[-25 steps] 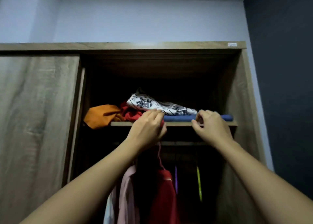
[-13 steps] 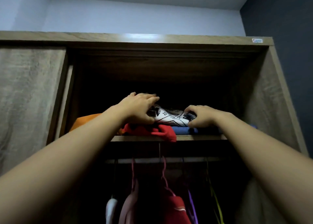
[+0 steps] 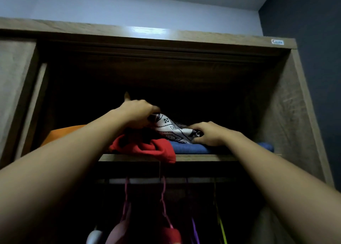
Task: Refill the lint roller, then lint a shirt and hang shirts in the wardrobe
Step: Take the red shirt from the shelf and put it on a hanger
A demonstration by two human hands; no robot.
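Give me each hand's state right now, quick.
Left hand: closed, gripping the patterned shirt at its left end.
Right hand: closed, gripping the same shirt's right end.

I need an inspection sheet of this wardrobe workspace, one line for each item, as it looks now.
Surface: shelf, holding folded clothes.
Job's things: patterned shirt lying partly on the blue cloth; hangers on the rail below.
Clutter: red cloth drooping over the shelf edge; orange cloth at left.
Hands: left hand grips the shirt's left end; right hand grips its right end.
Cables: nothing seen.
Surroundings: sliding door at left; dark wall at right.
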